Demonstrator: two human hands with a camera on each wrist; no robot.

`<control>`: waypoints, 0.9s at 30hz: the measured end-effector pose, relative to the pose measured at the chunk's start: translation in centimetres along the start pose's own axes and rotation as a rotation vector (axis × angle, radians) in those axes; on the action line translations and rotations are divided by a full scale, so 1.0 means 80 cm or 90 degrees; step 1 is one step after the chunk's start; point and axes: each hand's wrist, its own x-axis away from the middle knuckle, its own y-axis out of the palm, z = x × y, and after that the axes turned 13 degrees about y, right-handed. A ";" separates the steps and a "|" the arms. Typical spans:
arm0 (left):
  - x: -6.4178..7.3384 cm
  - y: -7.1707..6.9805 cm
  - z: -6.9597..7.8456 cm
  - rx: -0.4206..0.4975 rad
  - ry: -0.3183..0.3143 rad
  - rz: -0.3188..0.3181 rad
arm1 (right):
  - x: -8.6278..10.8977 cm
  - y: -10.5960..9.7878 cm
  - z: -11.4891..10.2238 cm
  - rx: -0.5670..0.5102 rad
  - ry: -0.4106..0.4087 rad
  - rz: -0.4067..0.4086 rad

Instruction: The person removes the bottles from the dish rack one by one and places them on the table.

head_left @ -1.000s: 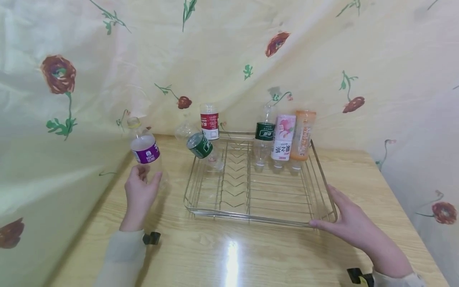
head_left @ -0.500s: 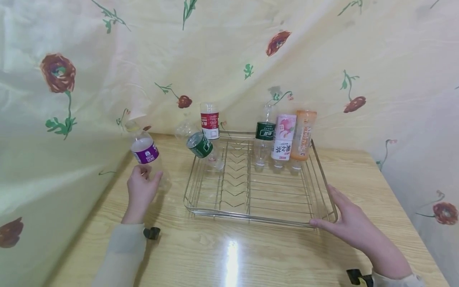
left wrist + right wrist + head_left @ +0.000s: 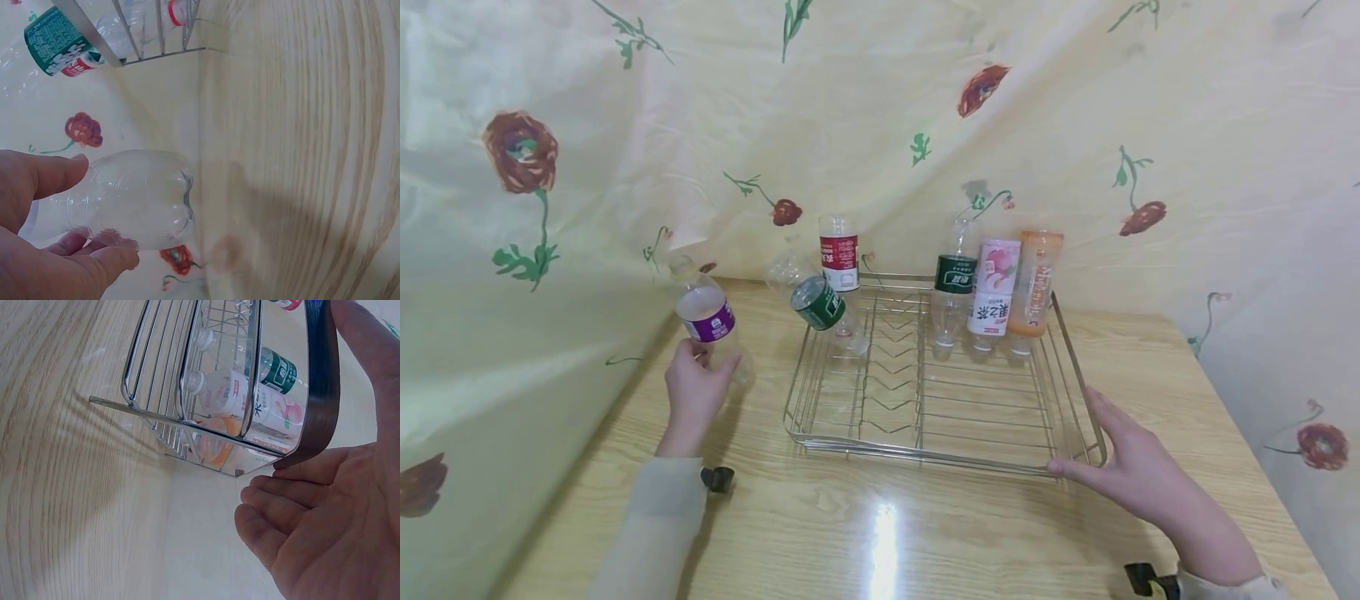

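Note:
My left hand (image 3: 696, 392) grips the lower part of a clear plastic bottle (image 3: 706, 317) with a purple label, left of the rack. The bottle leans, neck up and away; the left wrist view shows its ridged base (image 3: 187, 200) past my thumb and fingers. At the near right corner of the wire dish rack (image 3: 925, 457), my right hand (image 3: 1138, 471) holds the rim, thumb at the front and fingers along the side. In the right wrist view, the thumb and index finger span the rack's flat rim (image 3: 322, 394), and the other fingers hang loosely curled below.
Upside-down bottles lean along the rack's back: a green-labelled one (image 3: 955, 275), a pink one (image 3: 994, 287) and an orange one (image 3: 1036, 283). At the left back are a tilted green-labelled bottle (image 3: 817, 303) and a red-labelled one (image 3: 839, 262). Floral cloth (image 3: 880, 125) hangs behind the wooden table (image 3: 805, 533).
The purple-labelled bottle's neck has dipped slightly, with my left hand still gripping it in nearly the same place. The right hand and rack have not visibly moved.

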 end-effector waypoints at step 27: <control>-0.010 0.021 -0.020 -0.008 -0.034 0.010 | 0.003 0.000 -0.001 -0.002 0.013 0.002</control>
